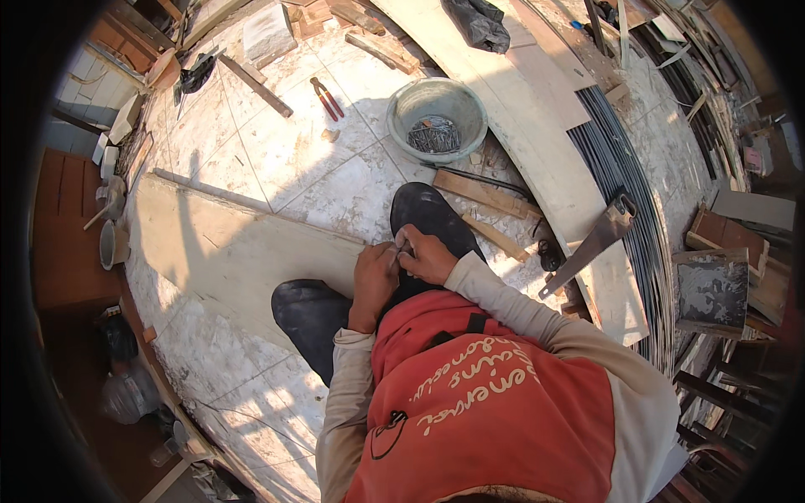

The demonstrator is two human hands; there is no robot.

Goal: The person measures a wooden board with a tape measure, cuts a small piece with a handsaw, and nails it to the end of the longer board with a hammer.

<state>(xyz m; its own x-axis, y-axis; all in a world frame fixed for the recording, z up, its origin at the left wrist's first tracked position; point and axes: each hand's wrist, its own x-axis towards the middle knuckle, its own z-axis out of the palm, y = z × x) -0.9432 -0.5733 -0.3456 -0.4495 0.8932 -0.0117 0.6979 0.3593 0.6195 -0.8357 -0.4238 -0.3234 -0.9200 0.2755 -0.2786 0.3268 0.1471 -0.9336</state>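
My left hand (376,278) and my right hand (426,255) meet in front of my waist, between my knees. The fingers of both are curled and pressed together around something too small to make out. Below them a long pale board (277,243) lies on the floor and runs off to the left. Ahead of my right knee stands a grey bucket (401,99) with a heap of nails (433,134) at its bottom. Red-handled pincers (327,99) lie on the tiles left of the bucket.
To the right, a handsaw (594,243) rests on a long plywood sheet (537,142). Dark thin rods (629,168) run beside it. Wood offcuts (486,194) lie near my right knee. A black plastic bag (478,23) sits at the far end; a white block (268,33) stands at far left.
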